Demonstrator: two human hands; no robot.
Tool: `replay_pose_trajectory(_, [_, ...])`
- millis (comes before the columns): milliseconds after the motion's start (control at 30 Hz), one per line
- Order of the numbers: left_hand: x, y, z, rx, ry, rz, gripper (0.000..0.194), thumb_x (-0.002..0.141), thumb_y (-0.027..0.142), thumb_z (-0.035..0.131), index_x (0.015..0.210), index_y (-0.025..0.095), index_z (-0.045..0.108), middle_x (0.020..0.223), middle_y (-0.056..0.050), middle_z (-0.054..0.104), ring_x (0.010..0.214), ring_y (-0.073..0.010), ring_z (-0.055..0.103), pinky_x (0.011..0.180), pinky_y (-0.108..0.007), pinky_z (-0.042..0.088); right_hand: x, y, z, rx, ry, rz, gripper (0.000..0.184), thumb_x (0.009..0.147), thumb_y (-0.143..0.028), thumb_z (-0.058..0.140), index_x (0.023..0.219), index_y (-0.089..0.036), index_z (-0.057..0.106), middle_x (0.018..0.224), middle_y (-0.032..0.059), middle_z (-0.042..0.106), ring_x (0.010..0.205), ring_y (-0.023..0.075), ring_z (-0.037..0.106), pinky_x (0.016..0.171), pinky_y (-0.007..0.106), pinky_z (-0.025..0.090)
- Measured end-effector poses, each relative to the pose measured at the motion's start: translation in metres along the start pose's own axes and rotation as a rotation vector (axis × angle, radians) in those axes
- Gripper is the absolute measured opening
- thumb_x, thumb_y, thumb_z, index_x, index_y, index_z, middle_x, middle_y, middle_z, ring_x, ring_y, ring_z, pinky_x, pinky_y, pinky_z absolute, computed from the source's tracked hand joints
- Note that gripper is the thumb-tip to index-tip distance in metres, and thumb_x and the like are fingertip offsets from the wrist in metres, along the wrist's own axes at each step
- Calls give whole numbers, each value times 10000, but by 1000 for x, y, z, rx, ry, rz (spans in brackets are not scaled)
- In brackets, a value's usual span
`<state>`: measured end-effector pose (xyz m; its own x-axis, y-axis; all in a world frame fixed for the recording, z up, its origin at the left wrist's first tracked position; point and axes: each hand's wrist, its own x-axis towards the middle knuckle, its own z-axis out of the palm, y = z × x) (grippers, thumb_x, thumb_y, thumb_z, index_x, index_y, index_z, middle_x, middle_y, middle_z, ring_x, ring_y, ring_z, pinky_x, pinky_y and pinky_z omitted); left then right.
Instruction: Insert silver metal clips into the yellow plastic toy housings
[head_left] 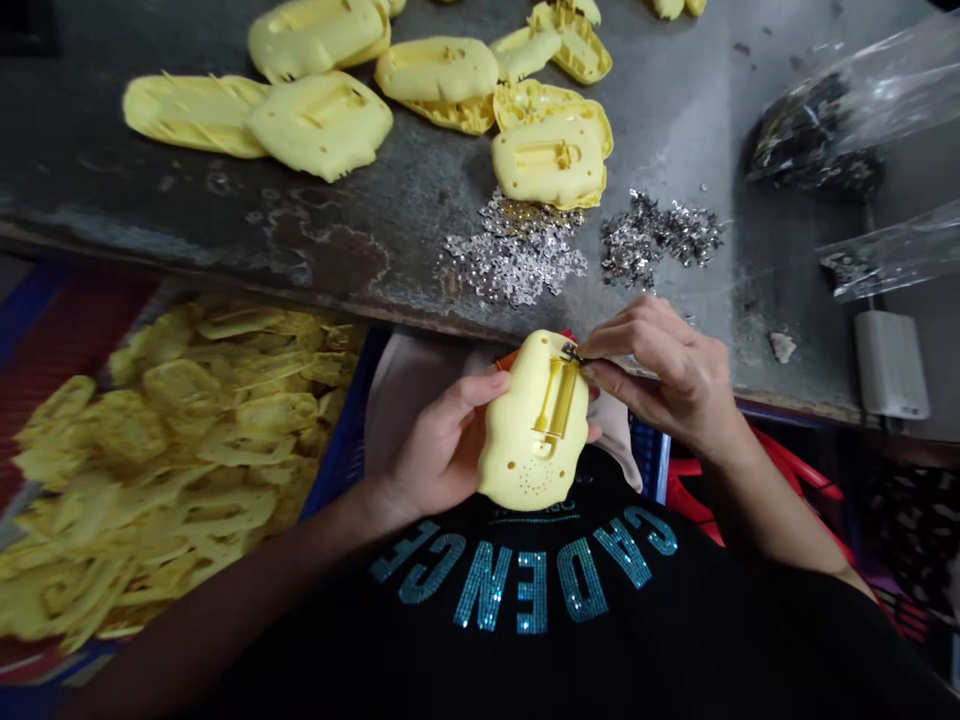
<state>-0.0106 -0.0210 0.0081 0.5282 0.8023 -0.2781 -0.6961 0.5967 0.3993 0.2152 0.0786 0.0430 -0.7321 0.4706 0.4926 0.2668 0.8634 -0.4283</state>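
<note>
My left hand (450, 445) grips a yellow plastic housing (536, 480) along its left side, with fingertips showing behind its right edge. The housing has a wavy outline, a long battery slot and a ring of small speaker holes. At the slot's upper end, my right hand (660, 375) pinches a small dark metal battery contact (571, 352) between thumb and forefinger. The contact touches the housing or lies right over it. On the bench edge beyond are a pile of flat silvery metal pieces (521, 265) and a pile of darker metal contacts (656, 238).
More yellow housings (322, 120) lie across the far side of the metal bench (420, 200). A crate at left is heaped with yellow parts (217, 430). Clear plastic bags (892, 90) with dark metal pieces and a white box (891, 365) are at right.
</note>
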Motion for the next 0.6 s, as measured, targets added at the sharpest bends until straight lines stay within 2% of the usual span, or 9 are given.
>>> replay_pose_trajectory(100, [-1,0,3,6,22,0,811,966,516,742,1678,204,511,1155,-118,876,1022,-358,856,940,-457,675,1,-3,-3,-76,-30,-22,101,1104,-260,652,1192,-298,684,1045,17,802,922,215,722,837,397,533])
replay_pose_trajectory(267, [0,-3,4,-22,50,17,803,951,491,763,1656,187,530,1194,-102,875,1039,-332,855,1041,-449,655,2,-9,-6,-196,-59,-63,144,1097,-219,649,1213,-301,672,1068,14,818,920,218,709,825,412,497])
replay_pose_trajectory(400, [1,-4,2,-24,-15,10,810,970,499,747,1669,170,504,1106,-103,880,1004,-331,858,978,-436,669,1,-10,-8,-256,-44,-96,163,1097,-224,652,1235,-310,669,1066,11,822,908,223,692,783,414,466])
replay_pose_trajectory(600, [1,-2,6,26,20,4,748,977,499,729,1645,211,554,1095,-85,879,1009,-348,855,882,-425,684,-2,-9,-9,-272,-59,-97,209,1107,-250,637,1291,-341,674,1094,3,820,912,226,688,792,426,446])
